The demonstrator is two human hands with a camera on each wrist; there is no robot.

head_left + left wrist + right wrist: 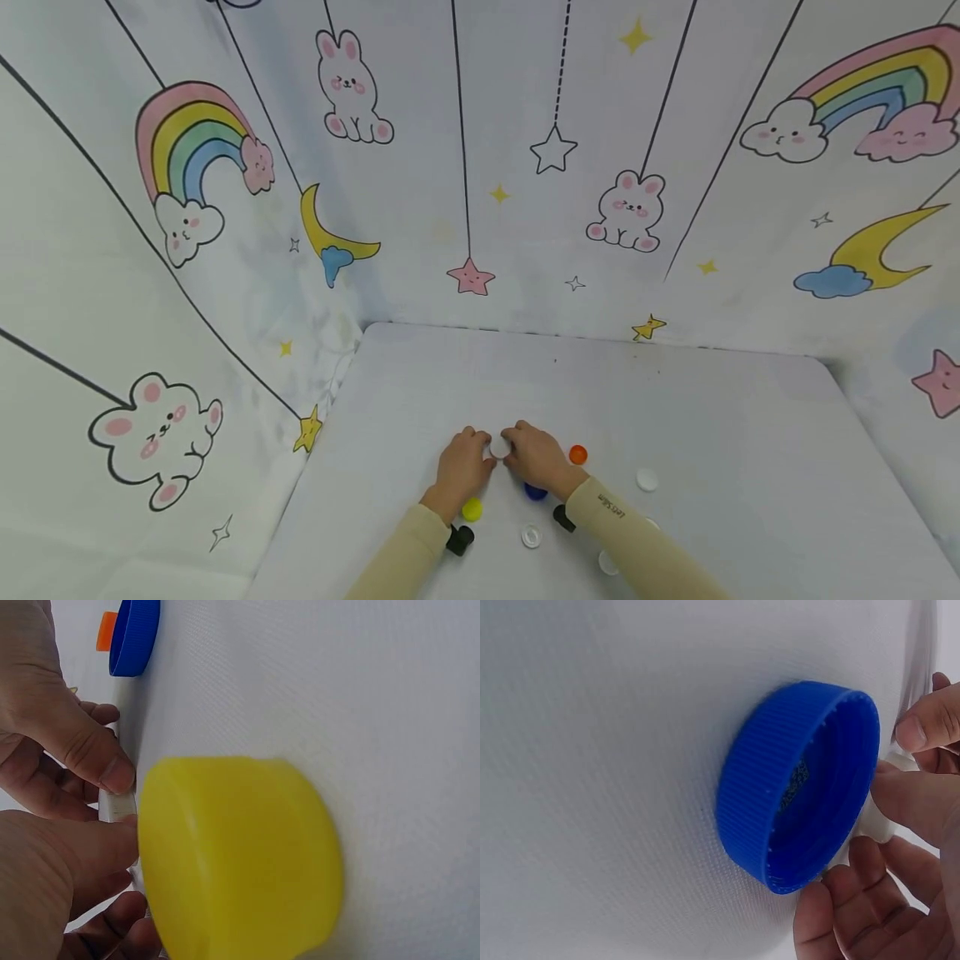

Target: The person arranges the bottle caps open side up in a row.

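A round white bottle cap [499, 447] sits between both hands, low over the white table. My left hand [462, 467] pinches it from the left with thumb and fingers. From the right, the thumb and fingers of my right hand [537, 457] grip its other edge. In the left wrist view the thumbs meet at the side of the white cap [118, 806]. A yellow cap [240, 855] stands large before the left wrist. Beneath the right wrist lies a ribbed blue cap [802, 787], its hollow side showing; it hides part of the right hand's fingers [855, 900].
An orange cap [578, 454] lies right of the right hand. Closer to me are black pieces [459, 540] by the left sleeve, a black cap [564, 517] and a whitish ring-shaped cap [531, 536]. White caps [647, 480] lie around the right forearm. Patterned cloth walls [420, 208] surround the table.
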